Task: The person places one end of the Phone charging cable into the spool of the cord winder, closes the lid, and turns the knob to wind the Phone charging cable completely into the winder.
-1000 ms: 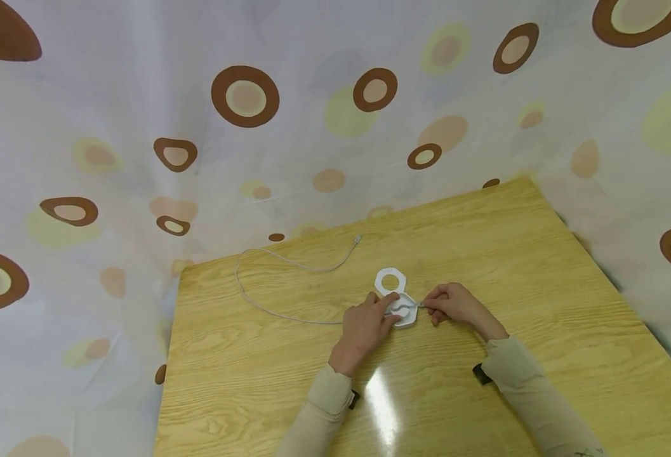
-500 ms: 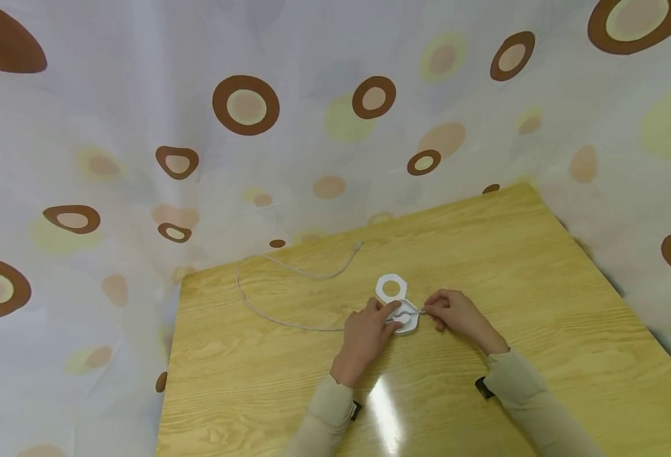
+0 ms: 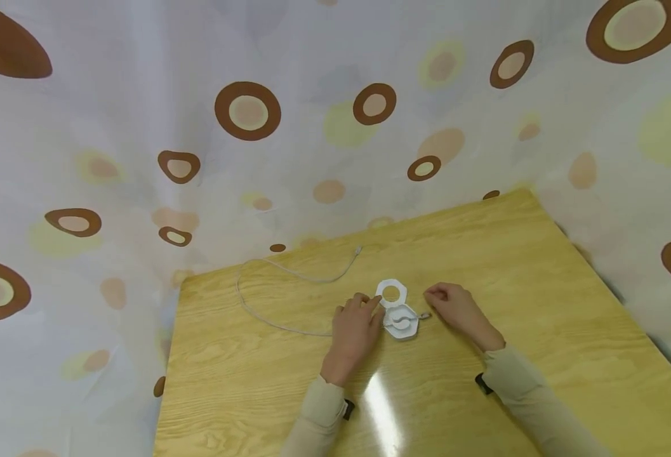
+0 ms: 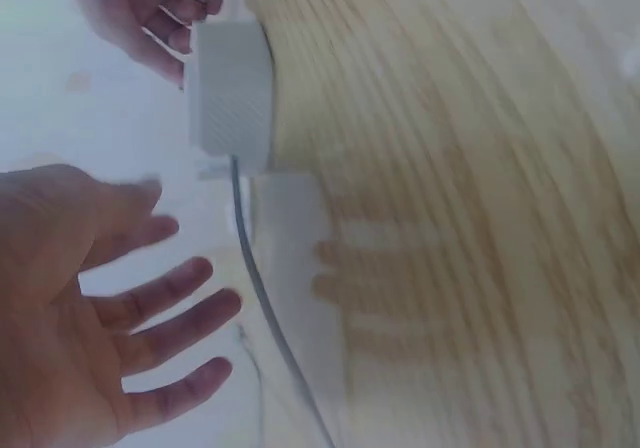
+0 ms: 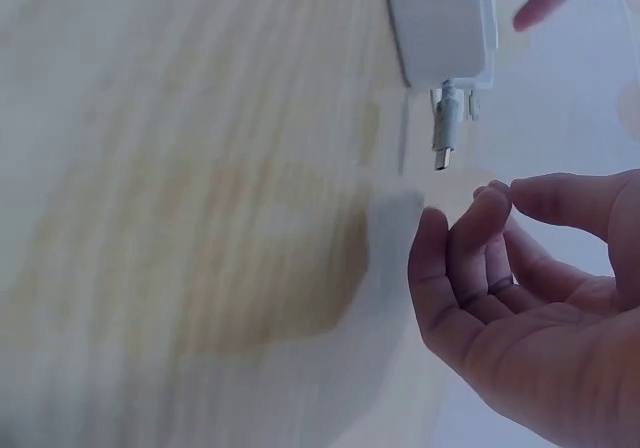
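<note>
A white hexagonal cable case (image 3: 400, 322) lies on the table with its ring-shaped lid (image 3: 391, 292) folded open behind it. A thin grey cable (image 4: 260, 278) enters its left side, and a short metal-tipped plug (image 5: 445, 133) sticks out of its right side. My left hand (image 3: 353, 333) is just left of the case, fingers spread and relaxed, close beside the lid and the cable. My right hand (image 3: 457, 311) hovers right of the plug, holding nothing. In the right wrist view its fingers curl loosely, with the thumb tip near the index fingertip, apart from the plug.
The cable loops across the left of the wooden table (image 3: 244, 393) to a second plug (image 3: 358, 250) near the back edge. A spotted sheet (image 3: 324, 127) hangs behind the table and along both sides.
My right hand has let go of the plug and drawn slightly away from it. My left hand has come off the case and moved left, leaving its inside in view.
</note>
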{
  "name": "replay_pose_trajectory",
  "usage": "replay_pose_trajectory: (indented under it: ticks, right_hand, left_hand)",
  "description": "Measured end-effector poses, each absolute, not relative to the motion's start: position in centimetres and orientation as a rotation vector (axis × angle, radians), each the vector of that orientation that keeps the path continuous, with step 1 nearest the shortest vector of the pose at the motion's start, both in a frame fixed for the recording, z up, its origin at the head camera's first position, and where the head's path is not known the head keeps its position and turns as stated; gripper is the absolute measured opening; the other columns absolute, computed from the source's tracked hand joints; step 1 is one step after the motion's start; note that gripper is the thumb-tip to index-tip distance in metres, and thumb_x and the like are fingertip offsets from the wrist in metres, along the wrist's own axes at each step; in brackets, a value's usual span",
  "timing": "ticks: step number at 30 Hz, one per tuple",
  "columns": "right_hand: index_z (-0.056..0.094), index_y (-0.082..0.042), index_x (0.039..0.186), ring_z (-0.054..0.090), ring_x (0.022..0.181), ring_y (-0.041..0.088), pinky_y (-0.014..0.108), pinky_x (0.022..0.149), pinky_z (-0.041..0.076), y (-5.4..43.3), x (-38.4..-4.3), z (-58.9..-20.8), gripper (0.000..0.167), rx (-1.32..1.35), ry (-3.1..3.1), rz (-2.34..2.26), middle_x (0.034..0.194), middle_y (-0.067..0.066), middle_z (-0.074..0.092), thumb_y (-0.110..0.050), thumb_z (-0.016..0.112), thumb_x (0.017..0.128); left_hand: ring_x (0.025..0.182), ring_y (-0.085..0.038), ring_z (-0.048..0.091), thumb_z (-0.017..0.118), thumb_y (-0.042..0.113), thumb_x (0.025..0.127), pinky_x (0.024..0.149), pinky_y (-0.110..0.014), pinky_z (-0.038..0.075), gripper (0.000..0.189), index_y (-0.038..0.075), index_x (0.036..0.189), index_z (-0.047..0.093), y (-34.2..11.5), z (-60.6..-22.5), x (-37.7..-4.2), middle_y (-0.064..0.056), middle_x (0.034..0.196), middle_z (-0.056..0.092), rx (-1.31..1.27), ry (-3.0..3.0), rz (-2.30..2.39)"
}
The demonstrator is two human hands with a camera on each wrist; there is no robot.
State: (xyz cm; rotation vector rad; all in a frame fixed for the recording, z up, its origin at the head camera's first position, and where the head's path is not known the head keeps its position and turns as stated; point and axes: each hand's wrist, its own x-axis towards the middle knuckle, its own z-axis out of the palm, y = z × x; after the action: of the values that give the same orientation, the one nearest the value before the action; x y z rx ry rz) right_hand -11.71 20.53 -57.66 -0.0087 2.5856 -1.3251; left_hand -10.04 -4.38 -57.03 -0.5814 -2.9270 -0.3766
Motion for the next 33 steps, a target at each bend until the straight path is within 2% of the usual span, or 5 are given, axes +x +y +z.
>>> replay_pose_trajectory:
  ticks: [3, 12, 21, 28, 33]
  right_hand:
    - [0.069, 0.007, 0.13, 0.069, 0.119, 0.041, 0.054, 0.1, 0.057, 20.0, -12.1, -57.5, 0.037, -0.054, 2.572, -1.319, 0.128, 0.027, 0.072, -0.021, 0.055, 0.11]
    - [0.06, 0.011, 0.141, 0.046, 0.071, 0.015, 0.03, 0.072, 0.042, 18.3, -12.7, -57.7, 0.044, -0.12, 2.507, -1.25, 0.104, 0.018, 0.073, -0.015, 0.046, 0.108]
    - [0.062, 0.009, 0.141, 0.06, 0.089, 0.021, 0.034, 0.081, 0.047, 17.9, -13.0, -57.4, 0.042, -0.137, 2.494, -1.248, 0.134, 0.027, 0.07, -0.017, 0.049, 0.109]
    - [0.057, 0.009, 0.146, 0.056, 0.139, 0.048, 0.06, 0.113, 0.048, 18.1, -12.9, -57.3, 0.046, -0.184, 2.459, -1.305, 0.147, 0.03, 0.06, -0.022, 0.049, 0.112]
    - [0.056, 0.006, 0.148, 0.059, 0.135, 0.047, 0.06, 0.112, 0.048, 18.2, -13.0, -57.3, 0.046, -0.171, 2.475, -1.369, 0.147, 0.029, 0.061, -0.024, 0.049, 0.113]
  left_hand:
    - [0.103, -0.026, 0.072, 0.06, 0.025, 0.108, 0.086, -0.048, 0.058, 0.027, 0.018, 0.127, 0.077, -4.4, -57.8, -10.4, -0.007, 0.118, 0.075, -0.506, -2.94, -0.444]
    - [0.118, -0.032, 0.059, 0.051, 0.02, 0.111, 0.088, -0.053, 0.052, 0.029, 0.01, 0.119, 0.078, -3.3, -58.8, -10.3, -0.013, 0.13, 0.066, -0.398, -3.06, -0.487]
    - [0.123, -0.033, 0.053, 0.054, 0.016, 0.107, 0.095, -0.055, 0.045, 0.034, 0.008, 0.134, 0.073, -3.2, -59.0, -10.7, -0.014, 0.139, 0.06, -0.368, -3.074, -0.632]
    - [0.132, -0.039, 0.048, 0.05, 0.008, 0.101, 0.107, -0.063, 0.037, 0.043, 0.006, 0.139, 0.069, -3.3, -58.8, -11.0, -0.018, 0.145, 0.057, -0.274, -3.062, -0.944]
    - [0.13, -0.043, 0.05, 0.049, 0.004, 0.093, 0.111, -0.066, 0.036, 0.053, 0.006, 0.142, 0.067, -3.5, -58.3, -11.1, -0.022, 0.144, 0.057, -0.256, -3.007, -1.116]
